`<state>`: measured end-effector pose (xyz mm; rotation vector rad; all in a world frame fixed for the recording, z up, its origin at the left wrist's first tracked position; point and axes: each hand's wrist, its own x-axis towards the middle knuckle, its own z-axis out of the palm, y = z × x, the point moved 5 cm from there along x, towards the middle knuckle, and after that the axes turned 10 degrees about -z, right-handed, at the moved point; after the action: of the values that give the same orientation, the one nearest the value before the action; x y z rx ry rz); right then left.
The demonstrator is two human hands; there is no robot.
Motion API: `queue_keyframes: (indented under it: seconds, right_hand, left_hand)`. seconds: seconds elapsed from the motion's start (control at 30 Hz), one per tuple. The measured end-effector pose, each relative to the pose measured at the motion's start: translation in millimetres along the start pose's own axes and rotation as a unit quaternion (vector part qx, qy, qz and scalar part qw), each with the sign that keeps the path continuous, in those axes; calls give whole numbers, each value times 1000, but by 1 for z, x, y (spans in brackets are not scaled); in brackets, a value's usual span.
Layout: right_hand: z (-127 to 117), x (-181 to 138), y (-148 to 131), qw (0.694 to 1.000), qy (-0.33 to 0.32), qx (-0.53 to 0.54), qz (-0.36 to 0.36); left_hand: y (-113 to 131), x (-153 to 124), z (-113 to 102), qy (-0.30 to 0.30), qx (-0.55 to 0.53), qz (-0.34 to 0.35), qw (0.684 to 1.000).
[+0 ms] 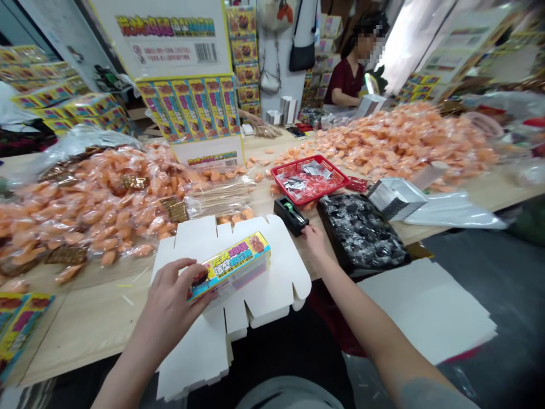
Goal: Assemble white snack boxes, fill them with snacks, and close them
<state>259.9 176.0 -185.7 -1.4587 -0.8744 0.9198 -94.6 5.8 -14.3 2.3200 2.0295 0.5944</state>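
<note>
Yellow printed box (232,266) lies on the flat white die-cut cardboard (272,284) at the table's near edge; my left hand (172,301) clamps its near end, fingers curled over it. My right hand (314,237) reaches the black tape dispenser (290,215) farther in, fingertips touching it; grip undetermined.

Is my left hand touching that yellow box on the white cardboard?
Touching. The head view shows the left hand with its fingers wrapped over the near end of the yellow box.
</note>
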Motion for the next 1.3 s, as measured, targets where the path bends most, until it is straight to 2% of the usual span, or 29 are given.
queue_keyframes:
  seconds: [0.1, 0.3, 0.37, 0.47, 0.57, 0.63, 0.73, 0.83, 0.93, 1.07, 1.17, 1.3]
  right_hand:
    - [-5, 3, -11, 1000, -17, -1, 26]
    - [-26, 12, -32, 993, -90, -8, 74]
    - [-25, 10, -30, 994, -90, -20, 66]
    - [-16, 0, -19, 997, -57, -41, 24]
    - [-12, -12, -14, 998, -20, -51, -20]
    - [-19, -22, -19, 998, -17, -46, -31]
    - [-33, -51, -43, 997, -62, -23, -33]
    - [-34, -100, -84, 988, -138, -2, -68]
    - [-2, -158, -125, 965, -241, 11, -101]
    - [68, -224, -150, 918, -385, 76, -54]
    - [105, -245, -155, 905, -409, 96, -71]
    - [117, -246, -149, 914, -392, 58, -89]
  left_hand:
    - [1, 1, 0, -16, -24, -8, 1000]
    - [2, 7, -2, -43, -63, -34, 997]
    - [2, 8, -2, -41, -63, -39, 996]
    - [2, 7, -1, -38, -59, -36, 997]
    - [1, 6, 0, -32, -50, -18, 998]
    - [1, 5, -2, -13, -43, 8, 999]
    - [3, -2, -9, 41, 4, 60, 997]
    - [11, -14, -16, 102, 26, 124, 987]
    - [17, -22, -19, 133, -35, 139, 981]
    - [19, -28, -20, 161, -75, 103, 979]
    - [18, -34, -22, 152, -91, 74, 981]
    - [13, -40, -25, 128, -157, 85, 976]
